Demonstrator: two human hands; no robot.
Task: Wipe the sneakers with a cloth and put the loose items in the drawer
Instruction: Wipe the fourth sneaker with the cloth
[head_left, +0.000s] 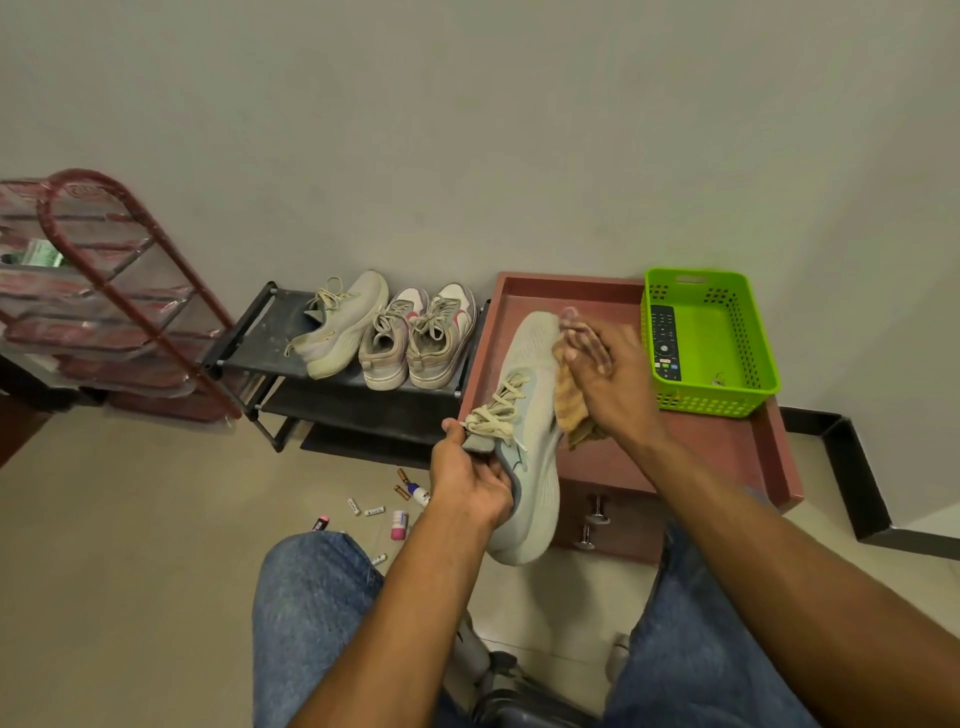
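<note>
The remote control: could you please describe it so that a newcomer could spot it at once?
Find the reddish cabinet against the wall; a bright green basket sits at its far right corner. The remote control lies against the basket's left wall, the only black, button-covered thing there.

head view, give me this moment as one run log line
left hand grips pale green knit sneaker | right hand presses orange cloth on it | batteries on floor
</note>
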